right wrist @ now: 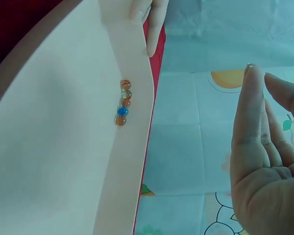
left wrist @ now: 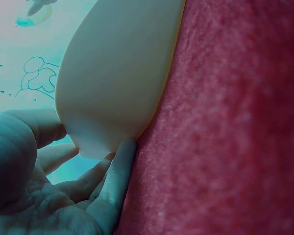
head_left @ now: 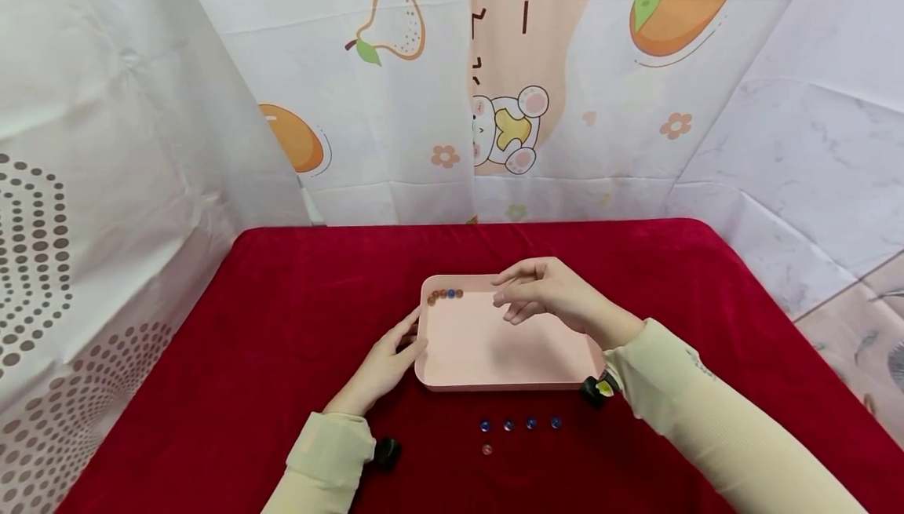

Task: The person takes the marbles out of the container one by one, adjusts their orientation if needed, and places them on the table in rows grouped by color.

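Note:
A pale pink rectangular tray (head_left: 487,349) lies on the red cloth. My left hand (head_left: 381,365) holds its left end, thumb at the rim and fingers against the outer wall in the left wrist view. Above the tray's far right part hovers my right hand (head_left: 551,298), fingers loosely bent. Nothing shows between its thumb and fingertips in the right wrist view. Along the tray's far left corner sits a row of glass marbles, mostly orange (right wrist: 120,120) with a blue marble (right wrist: 122,110) among them.
On the cloth in front of the tray, several blue marbles (head_left: 532,424) form a row, and an orange marble (head_left: 487,450) lies nearer. The red cloth (head_left: 311,278) covers the table. Behind it hangs a printed white curtain (head_left: 395,129).

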Demonstrator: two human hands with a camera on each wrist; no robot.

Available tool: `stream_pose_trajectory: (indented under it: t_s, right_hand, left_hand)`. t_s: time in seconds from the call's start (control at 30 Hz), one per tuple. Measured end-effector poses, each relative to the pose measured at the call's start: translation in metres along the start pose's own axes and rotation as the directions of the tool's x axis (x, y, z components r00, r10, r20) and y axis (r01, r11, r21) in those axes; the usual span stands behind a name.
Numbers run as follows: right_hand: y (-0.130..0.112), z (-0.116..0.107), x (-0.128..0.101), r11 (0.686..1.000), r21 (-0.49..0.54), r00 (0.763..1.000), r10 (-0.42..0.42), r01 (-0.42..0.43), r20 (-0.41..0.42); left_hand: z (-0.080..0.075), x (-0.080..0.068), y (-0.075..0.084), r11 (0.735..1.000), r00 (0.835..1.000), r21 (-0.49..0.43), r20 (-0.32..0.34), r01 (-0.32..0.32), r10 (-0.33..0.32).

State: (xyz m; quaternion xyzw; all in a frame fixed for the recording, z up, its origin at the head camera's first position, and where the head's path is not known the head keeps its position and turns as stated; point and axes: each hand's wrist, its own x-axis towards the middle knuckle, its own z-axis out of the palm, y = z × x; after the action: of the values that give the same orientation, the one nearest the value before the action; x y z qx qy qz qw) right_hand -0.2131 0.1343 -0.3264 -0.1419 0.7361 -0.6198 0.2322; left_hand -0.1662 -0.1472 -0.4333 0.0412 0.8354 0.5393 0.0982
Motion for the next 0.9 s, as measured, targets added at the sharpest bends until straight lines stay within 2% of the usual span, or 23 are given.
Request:
stream_pose_trajectory:
  t_s: [0.4,0.9]
  right_hand:
    - [-0.009,0.010,0.015,1.000,0.029,1.000,0.001,-0.001,0.009]
    - [-0.005,0.012,0.033,0.996,0.085,1.000,0.005,-0.003,-0.028]
  left_hand:
    - [0.001,0.001,-0.001,1.000,1.000,0.017,-0.008,-0.011,0.011]
    - [0.001,0.000,-0.001,1.000,1.000,0.009,-0.013,-0.023,0.024]
